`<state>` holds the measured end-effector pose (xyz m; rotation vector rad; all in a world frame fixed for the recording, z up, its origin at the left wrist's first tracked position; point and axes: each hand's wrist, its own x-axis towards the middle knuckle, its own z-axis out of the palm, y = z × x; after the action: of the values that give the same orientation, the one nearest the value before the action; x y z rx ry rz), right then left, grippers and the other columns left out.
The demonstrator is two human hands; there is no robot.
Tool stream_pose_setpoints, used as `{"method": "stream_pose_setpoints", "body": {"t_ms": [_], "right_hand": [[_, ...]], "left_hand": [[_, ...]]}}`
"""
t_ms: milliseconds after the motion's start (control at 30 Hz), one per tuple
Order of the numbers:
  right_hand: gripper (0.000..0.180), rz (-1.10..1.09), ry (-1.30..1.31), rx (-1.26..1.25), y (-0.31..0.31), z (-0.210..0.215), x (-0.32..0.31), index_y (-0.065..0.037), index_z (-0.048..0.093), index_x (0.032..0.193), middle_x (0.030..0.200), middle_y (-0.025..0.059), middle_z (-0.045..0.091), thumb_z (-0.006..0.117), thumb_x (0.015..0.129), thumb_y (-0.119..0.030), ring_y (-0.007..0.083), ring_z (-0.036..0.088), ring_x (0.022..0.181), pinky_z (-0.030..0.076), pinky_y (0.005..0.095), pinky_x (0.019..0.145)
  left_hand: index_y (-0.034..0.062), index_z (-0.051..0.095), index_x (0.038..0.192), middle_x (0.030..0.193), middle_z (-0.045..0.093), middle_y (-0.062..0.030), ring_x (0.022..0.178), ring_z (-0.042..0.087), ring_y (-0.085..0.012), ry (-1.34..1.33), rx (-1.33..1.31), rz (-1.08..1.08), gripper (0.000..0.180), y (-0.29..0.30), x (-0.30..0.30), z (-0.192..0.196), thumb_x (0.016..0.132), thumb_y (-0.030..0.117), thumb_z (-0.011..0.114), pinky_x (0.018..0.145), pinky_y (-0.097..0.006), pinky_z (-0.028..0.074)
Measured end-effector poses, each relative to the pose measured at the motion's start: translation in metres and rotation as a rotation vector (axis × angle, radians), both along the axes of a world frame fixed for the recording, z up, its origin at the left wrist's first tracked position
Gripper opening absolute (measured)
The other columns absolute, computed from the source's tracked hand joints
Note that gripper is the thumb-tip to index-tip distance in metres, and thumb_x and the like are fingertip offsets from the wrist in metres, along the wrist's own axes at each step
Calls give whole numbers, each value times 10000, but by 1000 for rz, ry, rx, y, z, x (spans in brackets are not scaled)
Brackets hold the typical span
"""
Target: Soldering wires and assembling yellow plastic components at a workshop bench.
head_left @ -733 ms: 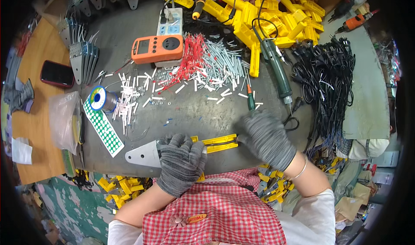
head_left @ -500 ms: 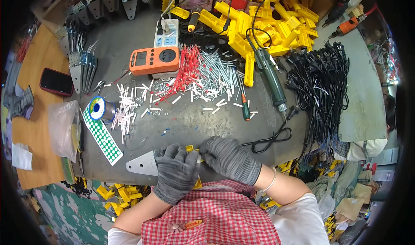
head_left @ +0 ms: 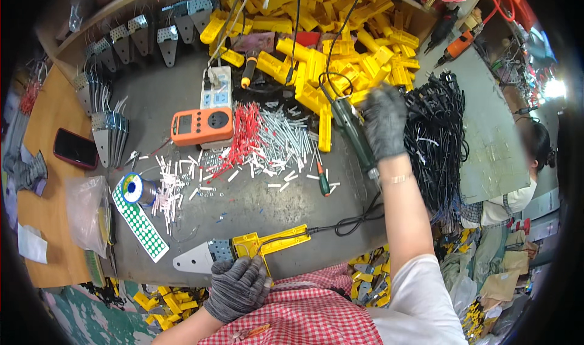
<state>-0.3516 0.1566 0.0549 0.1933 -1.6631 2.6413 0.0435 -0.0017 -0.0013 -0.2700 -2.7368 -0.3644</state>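
Observation:
My left hand (head_left: pixel 239 289), in a grey knit glove, is closed over the lower part of a yellow plastic housing (head_left: pixel 291 238) at the table's front edge. A triangular grey metal plate (head_left: pixel 196 260) with holes juts out from the housing's left end. Inside the open housing runs a black cord (head_left: pixel 328 227), which leaves it on the right. My right hand (head_left: pixel 385 123), gloved too, is stretched far to the right beside a dark green electric screwdriver (head_left: pixel 354 132). Motion smears its fingers, so whether it touches the screwdriver is unclear.
Beyond lie yellow housings (head_left: pixel 313 65), silver screws (head_left: pixel 283 135), red-tipped wires (head_left: pixel 244 132) and an orange meter (head_left: pixel 201 126). Black power cords (head_left: pixel 435 126) heap at right. A solder spool (head_left: pixel 139 188), green-dotted sticker sheet (head_left: pixel 143 226) and phone (head_left: pixel 76 148) sit left; a small screwdriver (head_left: pixel 322 179) lies mid-table.
My right hand has left the yellow housing and moved forward and right to the electric screwdriver. My left hand stays at the housing, which now shows its open inside. The view has shifted.

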Motion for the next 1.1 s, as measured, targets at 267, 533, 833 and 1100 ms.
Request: {"method": "stream_pose_setpoints", "body": {"t_ms": [267,533,833,1100], "right_hand": [[229,-115,772,2207,34,42,-119,-162,734,1043,1194,128,636,565,889,-168,328,604,1123,491,445,912],[513,-37,809,1778,-13,48,-113,-124,650,1243,1291,183,604,649,754,32,336,581,1183,463,367,1017],[681,227,911,1865,37,22,-182,-74,564,1318,1284,169,617,801,681,-97,347,575,1218,451,398,1052],[432,346,1581,1947,-19,79,90,-53,601,1207,1115,151,643,653,779,-71,322,633,1043,502,420,905]], "left_hand": [[104,702,820,974,709,-62,880,634,-226,46,32,-27,193,1,-10,-4,716,266,689,715,-436,447],[101,702,820,963,711,-60,860,638,-229,61,56,8,191,3,-5,-3,714,260,704,684,-438,449],[89,731,870,1024,710,-64,888,641,-204,-4,70,-23,231,3,-2,-9,755,286,697,676,-402,441],[86,730,892,1027,710,-80,907,635,-218,32,73,20,235,-4,-4,-15,780,289,691,706,-420,444]]}}
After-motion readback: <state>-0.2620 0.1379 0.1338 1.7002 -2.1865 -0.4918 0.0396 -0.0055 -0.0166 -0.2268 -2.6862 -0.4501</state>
